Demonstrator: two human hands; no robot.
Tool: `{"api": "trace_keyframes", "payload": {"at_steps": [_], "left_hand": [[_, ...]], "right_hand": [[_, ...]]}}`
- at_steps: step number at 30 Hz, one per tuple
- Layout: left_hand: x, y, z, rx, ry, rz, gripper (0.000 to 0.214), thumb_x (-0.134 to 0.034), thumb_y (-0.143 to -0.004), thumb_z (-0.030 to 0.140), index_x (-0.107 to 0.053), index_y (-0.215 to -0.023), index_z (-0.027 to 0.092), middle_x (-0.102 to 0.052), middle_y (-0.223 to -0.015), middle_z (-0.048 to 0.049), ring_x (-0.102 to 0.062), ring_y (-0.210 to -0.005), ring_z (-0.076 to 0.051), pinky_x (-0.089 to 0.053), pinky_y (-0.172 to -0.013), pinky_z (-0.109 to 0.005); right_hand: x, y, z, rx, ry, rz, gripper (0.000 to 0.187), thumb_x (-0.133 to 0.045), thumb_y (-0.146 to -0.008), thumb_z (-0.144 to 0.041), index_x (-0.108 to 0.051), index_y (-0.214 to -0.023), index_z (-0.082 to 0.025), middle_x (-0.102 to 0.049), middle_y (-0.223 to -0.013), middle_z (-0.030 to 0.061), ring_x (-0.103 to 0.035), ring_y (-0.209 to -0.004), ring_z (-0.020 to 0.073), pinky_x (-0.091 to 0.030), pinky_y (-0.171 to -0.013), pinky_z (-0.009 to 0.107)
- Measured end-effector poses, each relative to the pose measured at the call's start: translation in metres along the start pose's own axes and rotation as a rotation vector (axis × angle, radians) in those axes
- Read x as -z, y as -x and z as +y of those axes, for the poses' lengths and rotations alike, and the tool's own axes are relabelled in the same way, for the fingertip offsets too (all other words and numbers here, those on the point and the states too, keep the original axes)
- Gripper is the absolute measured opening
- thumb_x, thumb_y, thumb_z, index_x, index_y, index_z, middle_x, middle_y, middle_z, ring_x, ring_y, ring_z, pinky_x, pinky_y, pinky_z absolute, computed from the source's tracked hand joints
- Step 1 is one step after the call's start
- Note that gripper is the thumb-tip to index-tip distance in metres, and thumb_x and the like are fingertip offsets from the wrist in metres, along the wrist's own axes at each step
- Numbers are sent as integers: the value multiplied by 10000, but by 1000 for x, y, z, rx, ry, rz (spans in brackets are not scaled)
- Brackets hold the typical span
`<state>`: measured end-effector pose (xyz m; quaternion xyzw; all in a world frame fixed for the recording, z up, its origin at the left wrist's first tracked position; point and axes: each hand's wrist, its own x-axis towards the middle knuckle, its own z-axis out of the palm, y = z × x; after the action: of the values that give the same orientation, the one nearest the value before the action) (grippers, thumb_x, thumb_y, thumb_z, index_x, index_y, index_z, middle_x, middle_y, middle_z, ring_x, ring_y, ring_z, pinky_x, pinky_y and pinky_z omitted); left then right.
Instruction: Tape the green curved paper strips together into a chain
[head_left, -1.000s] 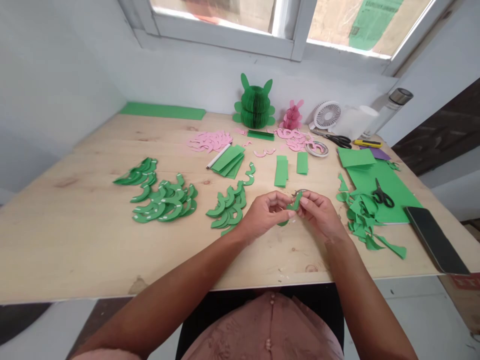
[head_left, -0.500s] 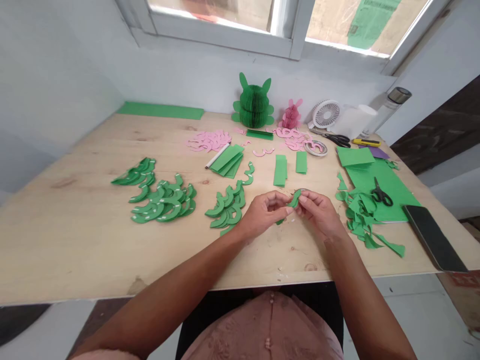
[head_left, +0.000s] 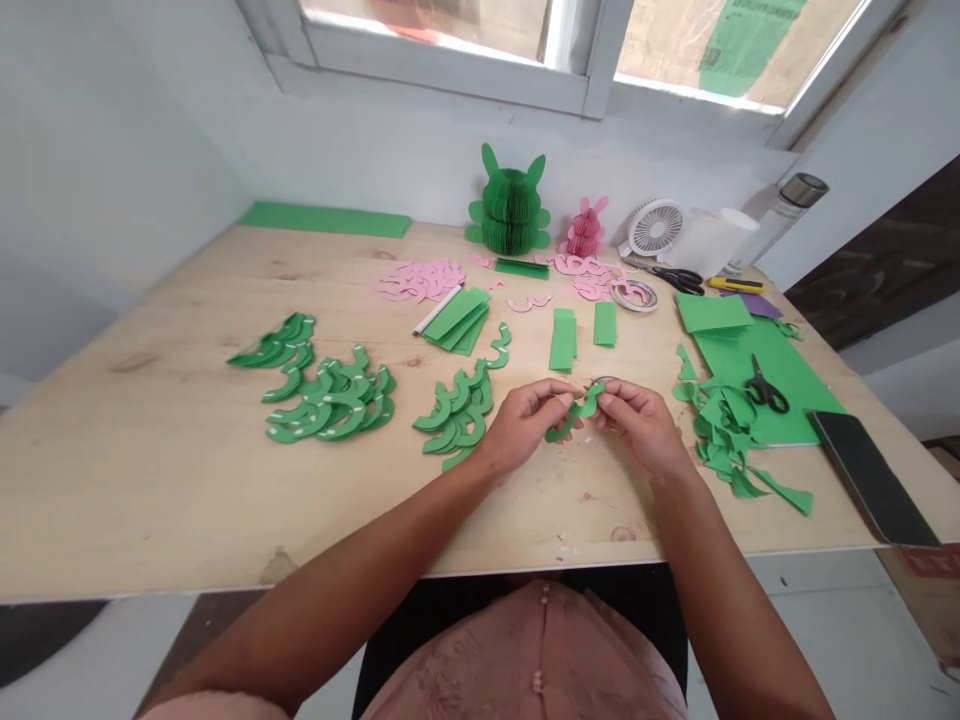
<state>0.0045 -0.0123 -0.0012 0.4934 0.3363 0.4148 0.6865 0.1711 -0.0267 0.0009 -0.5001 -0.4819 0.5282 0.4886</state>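
Observation:
Between my two hands is a wavy green paper cutout (head_left: 589,402), held just above the table near its front. My left hand (head_left: 529,420) pinches its left part, with the curved lower end showing below the fingers. The fingers of my right hand (head_left: 637,418) are closed on its upper right end. Behind the fingertips a tape roll (head_left: 602,380) shows only its edge. Left of my left hand lies a pile of curved green paper cutouts (head_left: 457,410); a larger pile (head_left: 337,400) with white tabs lies farther left.
Green scraps (head_left: 724,425), black scissors (head_left: 766,388) and a phone (head_left: 874,478) lie on the right. Folded green strips (head_left: 562,340) are ahead of my hands. At the back stand a green honeycomb paper figure (head_left: 510,210), a pink one (head_left: 585,230) and a fan (head_left: 655,230).
My left fingers have shifted along the green cutout, and more of its wavy shape now shows between and below my hands. The piles on the table look the same.

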Motion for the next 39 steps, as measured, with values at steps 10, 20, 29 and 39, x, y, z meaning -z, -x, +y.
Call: {"api": "trace_keyframes", "payload": {"at_steps": [10,20,29,39], "left_hand": [[3,-2,-6,-106,-196,-5,246,-583,-800,370,-627,-907,153,-610,-693,0,-530,-591,-93,-425,-542,-213],[4,-2,-11,-181,-321,22,231,-591,-790,352,-638,-898,154,-627,-729,-13,-546,-626,-110,-439,-589,-229],[3,0,-9,-206,-473,35,232,-594,-773,330,-630,-929,163,-603,-738,1,-497,-610,-104,-418,-576,-226],[4,1,-3,-131,-587,48,202,-601,-719,254,-660,-896,176,-494,-585,41,-437,-532,-100,-352,-501,-209]], "right_hand": [[-2,-1,5,132,259,55,105,-582,-752,-262,-603,-704,-171,-508,-611,-26,-452,-561,98,-339,-538,230],[-3,-3,6,132,294,109,267,-619,-708,-313,-627,-939,-179,-546,-660,-18,-469,-558,103,-365,-517,234],[-2,-3,10,80,178,112,231,-674,-699,-359,-649,-822,-165,-652,-725,26,-558,-616,126,-426,-583,250],[2,-2,10,152,287,79,221,-644,-752,-382,-646,-811,-169,-599,-705,15,-493,-599,121,-387,-553,247]]}}
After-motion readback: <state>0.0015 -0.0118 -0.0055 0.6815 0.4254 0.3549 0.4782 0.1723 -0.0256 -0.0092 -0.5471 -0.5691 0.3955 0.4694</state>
